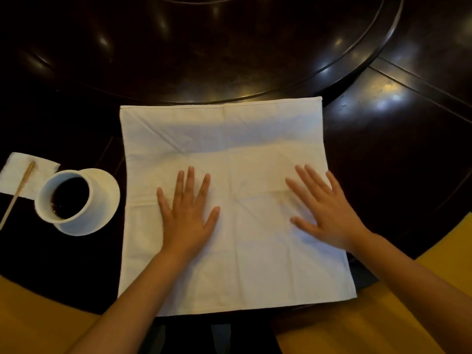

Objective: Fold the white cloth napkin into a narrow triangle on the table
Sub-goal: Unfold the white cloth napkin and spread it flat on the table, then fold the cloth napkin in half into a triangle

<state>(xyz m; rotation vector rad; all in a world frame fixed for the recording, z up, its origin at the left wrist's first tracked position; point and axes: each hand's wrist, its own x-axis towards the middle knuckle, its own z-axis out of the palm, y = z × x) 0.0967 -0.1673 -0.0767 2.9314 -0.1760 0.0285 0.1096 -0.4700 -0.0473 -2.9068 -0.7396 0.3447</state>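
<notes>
Dark, glossy wood fills most of the frame: a round table (408,129) with a raised turntable (204,60) curving across the upper half, ceiling lights glinting off both. Spread flat in the centre of the frame is the white napkin (229,139), a full open square with its far hem near the turntable's rim and its near edge hanging just past the table's edge at the bottom centre. Old crease lines cross it diagonally and straight through the middle, but no layer is turned over anywhere that I can see

The left hand (187,215) lies palm down on the cloth, left of centre, fingers spread and straight, holding nothing. The right hand (324,213) lies the same way toward the napkin's right edge, fingers fanned out flat, gripping nothing; both look to be pressing or smoothing the fabric rather than lifting it

At the left of the frame sits a white cup (63,198) of dark liquid on a saucer (107,198), just beside the napkin's left edge but apart from it, with a paper tissue (15,175) and a thin wooden stick (18,192) further left

Judging from this, the folding proper has not started: the cloth is only laid out and flattened. Everything is left to do, probably a first corner-to-corner fold into a triangle, then further folds to narrow it. The cup stands close enough that a swung corner could brush it
</notes>
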